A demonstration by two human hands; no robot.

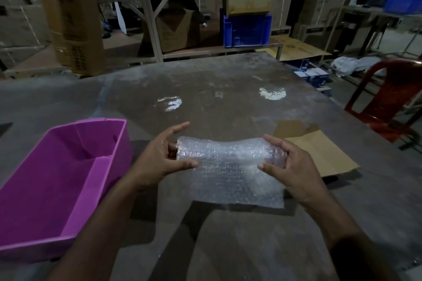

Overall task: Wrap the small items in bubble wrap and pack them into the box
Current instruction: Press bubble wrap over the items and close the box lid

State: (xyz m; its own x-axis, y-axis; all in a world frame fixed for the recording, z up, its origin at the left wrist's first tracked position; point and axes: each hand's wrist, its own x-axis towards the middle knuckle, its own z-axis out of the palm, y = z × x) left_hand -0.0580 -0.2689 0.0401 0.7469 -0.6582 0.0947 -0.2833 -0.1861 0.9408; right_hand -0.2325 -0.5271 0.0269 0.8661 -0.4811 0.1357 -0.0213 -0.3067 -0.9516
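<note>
Two hands are working the bubble wrap [230, 166]: your left hand [164, 157] is pinching the roll's left end between thumb and fingers, and your right hand [290, 166] is curling round its right end. The roll's long axis is running straight across between your hands, with the loose tail of the sheet lying toward you on the desk [228, 80]. Whatever is inside is hidden by the wrap. The purple box [68, 180] is sitting just beyond your left hand, so that hand is nearer for the drop. Flat cardboard [319, 155] is lying past your right hand.
</note>
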